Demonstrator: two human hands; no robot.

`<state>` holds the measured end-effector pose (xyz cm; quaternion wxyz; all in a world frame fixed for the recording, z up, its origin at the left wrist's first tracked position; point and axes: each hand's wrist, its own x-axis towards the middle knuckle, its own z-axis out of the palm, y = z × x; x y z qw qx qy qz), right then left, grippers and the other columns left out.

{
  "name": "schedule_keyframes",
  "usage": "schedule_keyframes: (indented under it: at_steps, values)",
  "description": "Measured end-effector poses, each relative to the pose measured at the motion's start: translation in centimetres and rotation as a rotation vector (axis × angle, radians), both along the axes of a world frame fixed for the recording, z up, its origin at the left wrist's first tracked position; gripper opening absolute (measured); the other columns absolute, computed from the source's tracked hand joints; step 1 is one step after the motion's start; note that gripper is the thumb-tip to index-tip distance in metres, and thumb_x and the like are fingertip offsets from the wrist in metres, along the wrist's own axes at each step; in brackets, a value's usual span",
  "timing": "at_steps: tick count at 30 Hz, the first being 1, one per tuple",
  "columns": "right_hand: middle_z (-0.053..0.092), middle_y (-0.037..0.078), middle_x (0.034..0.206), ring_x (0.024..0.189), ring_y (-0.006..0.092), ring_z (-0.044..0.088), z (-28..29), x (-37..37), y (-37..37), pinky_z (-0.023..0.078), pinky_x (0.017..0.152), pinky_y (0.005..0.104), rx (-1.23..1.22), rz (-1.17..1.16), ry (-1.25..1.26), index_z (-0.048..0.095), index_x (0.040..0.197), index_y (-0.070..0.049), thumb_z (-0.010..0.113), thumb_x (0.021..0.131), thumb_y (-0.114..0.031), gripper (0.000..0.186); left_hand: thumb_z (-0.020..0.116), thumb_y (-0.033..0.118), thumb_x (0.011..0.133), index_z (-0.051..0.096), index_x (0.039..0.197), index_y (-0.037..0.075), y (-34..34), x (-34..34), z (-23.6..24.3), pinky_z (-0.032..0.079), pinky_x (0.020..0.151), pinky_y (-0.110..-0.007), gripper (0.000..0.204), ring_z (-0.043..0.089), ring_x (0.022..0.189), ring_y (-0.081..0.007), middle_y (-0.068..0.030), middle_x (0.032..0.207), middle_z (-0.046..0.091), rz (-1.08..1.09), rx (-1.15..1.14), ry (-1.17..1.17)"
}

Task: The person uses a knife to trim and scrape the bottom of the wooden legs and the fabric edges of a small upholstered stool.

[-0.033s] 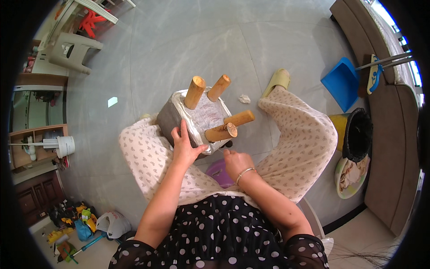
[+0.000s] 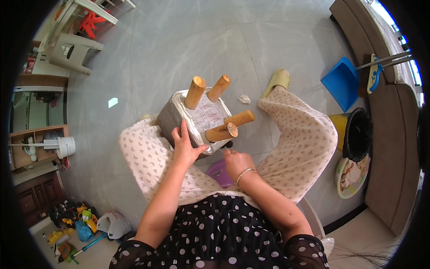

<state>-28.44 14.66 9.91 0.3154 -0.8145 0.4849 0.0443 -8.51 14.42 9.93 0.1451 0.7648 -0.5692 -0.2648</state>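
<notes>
An upturned grey padded stool [image 2: 172, 117] with several wooden legs [image 2: 195, 92] pointing up rests between my knees. Its underside [image 2: 204, 117] is pale fabric edged with clear plastic wrap. My left hand [image 2: 186, 145] lies flat on the stool's near edge, fingers spread. My right hand [image 2: 236, 162], with a bangle on the wrist, is curled just under the stool's near right corner, by the nearest leg [image 2: 222, 132]; I cannot see anything in it. I sit on a low purple seat [image 2: 218, 172].
A crumpled white scrap [image 2: 244, 99] lies on the grey floor beyond the stool. A blue dustpan [image 2: 342, 83], a black bin [image 2: 359, 133] and a sofa [image 2: 389, 148] are at the right. A grey plastic stool [image 2: 71, 51] and shelves [image 2: 33, 145] are at the left.
</notes>
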Motion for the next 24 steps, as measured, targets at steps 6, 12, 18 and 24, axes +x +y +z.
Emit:
schedule_keyframes:
  at_steps: [6, 12, 18, 24]
  values:
    - [0.067, 0.014, 0.090, 0.076, 0.0286, 0.068, -0.7, 0.9, 0.1, 0.056, 0.063, 0.0372, 0.009, -0.021, 0.082, 0.058, 0.098, -0.003, 0.050, 0.083, -0.009, 0.018, 0.086, 0.023, 0.060, 0.012, 0.145, 0.004, 0.1, 0.1, 0.0, 0.039, 0.101, -0.042, 0.115, 0.039, 0.118, -0.0412, -0.0264, 0.131, 0.023, 0.000, -0.021, -0.010]
    - [0.067, 0.014, 0.089, 0.075, 0.0285, 0.068, -1.3, -0.1, 0.0, 0.056, 0.062, 0.0376, 0.063, -0.079, 0.067, 0.058, 0.097, -0.003, 0.050, 0.084, -0.010, 0.018, 0.086, 0.024, 0.060, 0.012, 0.146, 0.005, 0.3, 0.2, -0.2, 0.040, 0.100, -0.042, 0.115, 0.040, 0.119, -0.0394, -0.0246, 0.133, 0.023, 0.008, -0.004, -0.037]
    - [0.066, 0.016, 0.094, 0.078, 0.0288, 0.068, -0.5, 0.8, -0.4, 0.055, 0.064, 0.0372, 0.059, 0.038, 0.081, 0.057, 0.098, -0.002, 0.049, 0.084, -0.009, 0.018, 0.086, 0.023, 0.060, 0.011, 0.146, 0.007, 0.3, 0.3, -0.1, 0.040, 0.100, -0.042, 0.115, 0.040, 0.120, -0.0406, -0.0256, 0.134, 0.022, 0.044, 0.021, 0.009]
    - [0.066, 0.015, 0.094, 0.078, 0.0302, 0.068, -1.4, 0.7, -0.2, 0.055, 0.064, 0.0383, 0.063, -0.053, 0.079, 0.056, 0.099, -0.001, 0.049, 0.083, -0.009, 0.019, 0.086, 0.023, 0.059, 0.012, 0.146, 0.007, 0.5, 0.5, -0.8, 0.042, 0.098, -0.042, 0.115, 0.041, 0.118, -0.0413, -0.0260, 0.133, 0.022, 0.015, -0.022, -0.014]
